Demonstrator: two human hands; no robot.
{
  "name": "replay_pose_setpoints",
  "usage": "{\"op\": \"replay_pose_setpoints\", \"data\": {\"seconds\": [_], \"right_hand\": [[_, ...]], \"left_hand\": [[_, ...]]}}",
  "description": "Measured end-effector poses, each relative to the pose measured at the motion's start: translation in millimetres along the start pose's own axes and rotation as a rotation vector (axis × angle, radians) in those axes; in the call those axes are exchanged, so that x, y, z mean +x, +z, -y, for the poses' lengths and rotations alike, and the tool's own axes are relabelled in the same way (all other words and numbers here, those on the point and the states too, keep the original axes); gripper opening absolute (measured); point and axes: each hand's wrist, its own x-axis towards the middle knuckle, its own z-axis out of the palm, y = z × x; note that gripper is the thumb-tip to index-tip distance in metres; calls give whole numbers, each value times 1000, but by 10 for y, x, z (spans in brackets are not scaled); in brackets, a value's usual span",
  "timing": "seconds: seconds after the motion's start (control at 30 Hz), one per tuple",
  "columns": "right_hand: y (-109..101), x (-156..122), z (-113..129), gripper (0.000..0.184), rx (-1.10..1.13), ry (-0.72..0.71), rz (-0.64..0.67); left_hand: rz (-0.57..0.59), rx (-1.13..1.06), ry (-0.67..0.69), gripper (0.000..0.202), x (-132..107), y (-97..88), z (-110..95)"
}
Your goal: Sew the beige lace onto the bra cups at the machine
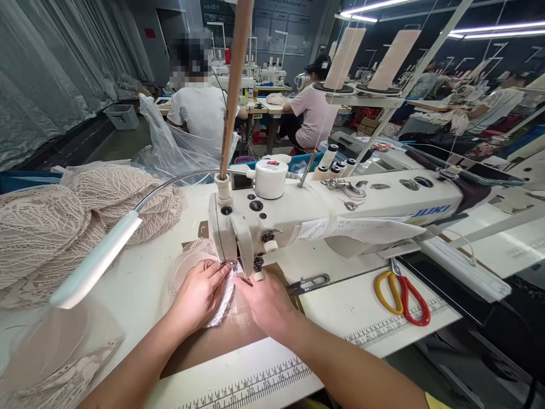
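Observation:
A sewing machine (pixel 276 213) stands before me, with its needle area low on the left end. My left hand (pixel 199 295) is closed on a piece of beige lace fabric (pixel 223 307), its fingertips pressed close by the presser foot. My right hand (pixel 269 304) is closed at the same piece from the right, fingertips at its edge just beside the foot; its lower fingers are hidden. A pale, rounded part of the fabric (pixel 187 260) spreads out behind my left hand. The needle tip is hidden by my fingers and the machine head.
Piled lace pieces (pixel 46 233) lie at the left, under a lamp (pixel 97 258) on a bendable neck. Scissors (pixel 401 295) with yellow and red handles rest at the right, near small thread snips (pixel 313 282). Thread cones (pixel 343 59) stand above. Other people sit at machines beyond.

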Motion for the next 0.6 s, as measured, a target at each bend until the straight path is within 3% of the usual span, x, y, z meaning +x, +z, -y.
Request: {"op": "replay_pose_setpoints", "data": {"seconds": [0.23,0.4,0.5,0.6], "right_hand": [[13,-33,-11,53,59,3,-22],[60,-53,-13,49,60,4,-73],[91,-51,-21,47,57,2,-106],[116,-46,-34,45,60,-5,-96]], "left_hand": [[42,111,-61,34,-46,-8,-15],[35,153,-219,40,-107,-51,-95],[6,184,-311,40,-242,-159,-147],[-16,201,-372,42,-536,-354,-119]]}}
